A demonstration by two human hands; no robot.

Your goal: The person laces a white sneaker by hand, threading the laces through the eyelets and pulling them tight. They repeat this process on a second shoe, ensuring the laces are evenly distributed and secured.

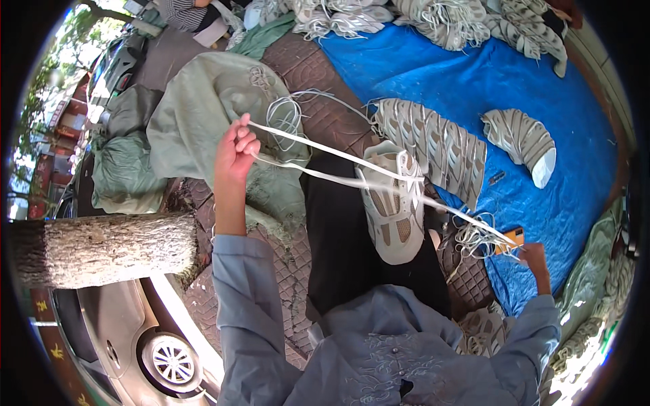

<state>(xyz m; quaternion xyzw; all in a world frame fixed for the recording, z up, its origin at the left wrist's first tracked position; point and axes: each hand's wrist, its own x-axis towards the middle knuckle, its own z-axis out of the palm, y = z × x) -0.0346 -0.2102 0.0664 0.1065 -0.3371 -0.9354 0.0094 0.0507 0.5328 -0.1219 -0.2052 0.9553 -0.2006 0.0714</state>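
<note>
A beige and white shoe upper rests on my lap, toe toward me. White shoelace runs from its eyelets out to both sides. My left hand is raised at the left, fingers closed on two strands of the lace. Far out to the right, my right hand is closed on the other stretch of lace, which is pulled taut and slightly blurred. A loose bundle of laces lies between the shoe and my right hand, beside a small orange object.
A nested row of shoe uppers and a shorter stack lie on a blue tarp. More uppers are heaped at the back. On the left are a grey-green sack, a tree trunk and a parked car.
</note>
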